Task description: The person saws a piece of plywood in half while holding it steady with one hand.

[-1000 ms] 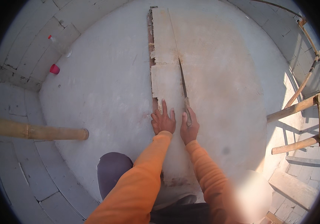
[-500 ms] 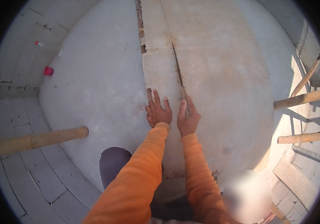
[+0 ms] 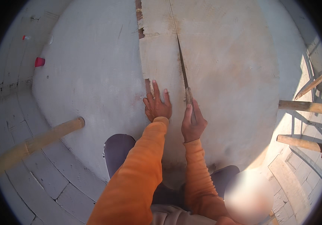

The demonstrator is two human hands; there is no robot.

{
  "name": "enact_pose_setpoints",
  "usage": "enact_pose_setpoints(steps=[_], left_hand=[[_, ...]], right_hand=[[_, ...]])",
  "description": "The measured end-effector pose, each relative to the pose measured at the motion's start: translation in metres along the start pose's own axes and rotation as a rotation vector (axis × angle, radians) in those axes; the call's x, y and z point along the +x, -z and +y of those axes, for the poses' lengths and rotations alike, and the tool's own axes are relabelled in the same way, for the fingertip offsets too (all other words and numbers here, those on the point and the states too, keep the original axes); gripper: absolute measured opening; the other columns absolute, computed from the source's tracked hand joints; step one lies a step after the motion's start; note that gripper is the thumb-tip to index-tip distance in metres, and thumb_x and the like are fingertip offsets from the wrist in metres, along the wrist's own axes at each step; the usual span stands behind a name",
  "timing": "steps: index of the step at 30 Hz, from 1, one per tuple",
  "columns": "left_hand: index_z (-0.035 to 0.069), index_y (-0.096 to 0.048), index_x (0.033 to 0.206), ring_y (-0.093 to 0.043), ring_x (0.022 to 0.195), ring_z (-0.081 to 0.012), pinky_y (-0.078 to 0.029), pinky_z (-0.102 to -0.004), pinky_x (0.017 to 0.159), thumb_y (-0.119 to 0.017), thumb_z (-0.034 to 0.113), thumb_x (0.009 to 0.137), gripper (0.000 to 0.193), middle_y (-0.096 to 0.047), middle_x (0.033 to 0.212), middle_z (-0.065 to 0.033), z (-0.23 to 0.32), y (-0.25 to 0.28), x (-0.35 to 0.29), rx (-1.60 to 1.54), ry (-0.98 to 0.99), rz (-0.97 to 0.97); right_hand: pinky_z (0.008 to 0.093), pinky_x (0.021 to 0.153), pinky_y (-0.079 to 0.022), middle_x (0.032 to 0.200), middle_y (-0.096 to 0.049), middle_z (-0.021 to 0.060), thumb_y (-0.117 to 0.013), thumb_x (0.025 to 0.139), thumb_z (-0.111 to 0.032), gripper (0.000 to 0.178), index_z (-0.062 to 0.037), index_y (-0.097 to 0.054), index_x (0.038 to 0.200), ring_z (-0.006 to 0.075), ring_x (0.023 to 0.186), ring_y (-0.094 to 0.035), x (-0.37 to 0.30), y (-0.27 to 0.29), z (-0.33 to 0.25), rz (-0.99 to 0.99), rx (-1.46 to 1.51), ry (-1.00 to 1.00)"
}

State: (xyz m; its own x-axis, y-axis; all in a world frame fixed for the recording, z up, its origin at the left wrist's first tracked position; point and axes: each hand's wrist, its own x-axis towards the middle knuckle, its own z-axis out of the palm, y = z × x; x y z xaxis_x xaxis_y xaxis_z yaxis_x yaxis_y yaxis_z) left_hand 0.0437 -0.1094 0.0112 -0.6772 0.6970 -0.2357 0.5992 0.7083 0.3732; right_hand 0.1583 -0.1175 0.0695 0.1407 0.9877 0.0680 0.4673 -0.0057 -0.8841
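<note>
My right hand [image 3: 193, 126] is wrapped round the pale wooden handle of what looks like a handsaw [image 3: 183, 67]. Its dark, narrow blade, seen almost edge-on, points away from me along a thin line in a beige, stained sheet [image 3: 232, 67]. The line runs on past the blade's tip to the top of the view. My left hand [image 3: 158, 108] lies flat with fingers spread on the strip left of the blade. Close to its fingertips, the sheet's chipped left edge [image 3: 148, 86] shows reddish brown. How deep the blade sits is hidden.
A bamboo pole [image 3: 56, 133] juts in at the left, and more bamboo poles [image 3: 303, 106] stand at the right. A pink cup [image 3: 39, 62] lies at the far left by grey block walls. My knee [image 3: 118, 152] is near my left forearm. A blurred round patch covers the lower right.
My right hand and the saw have drawn back slightly toward me. The left hand stays at the strip's edge, and the whole view has shifted a little.
</note>
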Motion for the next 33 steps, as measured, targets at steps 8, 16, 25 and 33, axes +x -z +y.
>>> enact_pose_setpoints(steps=[8, 16, 25, 33], left_hand=[[0.032, -0.031, 0.165, -0.053, 0.111, -0.0313, -0.054, -0.0476, 0.093, -0.046, 0.050, 0.108, 0.062, -0.049, 0.152, -0.0086, -0.009, 0.007, 0.003, 0.115, 0.023, -0.010], [0.032, -0.031, 0.165, -0.054, 0.110, -0.0324, -0.055, -0.0478, 0.091, -0.047, 0.053, 0.106, 0.064, -0.056, 0.135, -0.0147, -0.009, -0.010, -0.001, 0.130, 0.011, 0.018], [0.031, -0.029, 0.166, -0.054, 0.112, -0.0331, -0.055, -0.0489, 0.091, -0.046, 0.053, 0.107, 0.065, -0.056, 0.134, -0.0146, -0.003, -0.003, 0.002, 0.092, -0.010, -0.002], [0.029, -0.030, 0.166, -0.053, 0.113, -0.0331, -0.055, -0.0476, 0.092, -0.045, 0.052, 0.107, 0.065, -0.054, 0.139, -0.0139, -0.019, 0.004, 0.006, 0.116, 0.020, 0.011]], right_hand=[[0.0301, 0.070, -0.059, 0.102, -0.078, 0.0226, -0.069, 0.097, -0.005, 0.031, 0.0049, -0.070, 0.127, 0.0229, 0.076, -0.078, -0.107, 0.077, -0.029, -0.064, -0.181, -0.032], [0.0288, 0.067, -0.057, 0.093, -0.078, 0.0222, -0.070, 0.098, -0.007, 0.030, 0.0036, -0.071, 0.126, 0.0212, 0.071, -0.076, 0.002, -0.001, 0.001, -0.036, 0.025, -0.062], [0.0273, 0.066, -0.056, 0.092, -0.079, 0.0182, -0.069, 0.098, -0.007, 0.030, 0.0023, -0.071, 0.127, 0.0160, 0.070, -0.074, -0.005, 0.000, -0.005, -0.008, 0.005, -0.079], [0.0272, 0.064, -0.056, 0.093, -0.079, 0.0185, -0.068, 0.098, -0.005, 0.032, 0.0057, -0.069, 0.129, 0.0152, 0.070, -0.075, -0.103, 0.058, -0.013, -0.007, -0.082, -0.048]])
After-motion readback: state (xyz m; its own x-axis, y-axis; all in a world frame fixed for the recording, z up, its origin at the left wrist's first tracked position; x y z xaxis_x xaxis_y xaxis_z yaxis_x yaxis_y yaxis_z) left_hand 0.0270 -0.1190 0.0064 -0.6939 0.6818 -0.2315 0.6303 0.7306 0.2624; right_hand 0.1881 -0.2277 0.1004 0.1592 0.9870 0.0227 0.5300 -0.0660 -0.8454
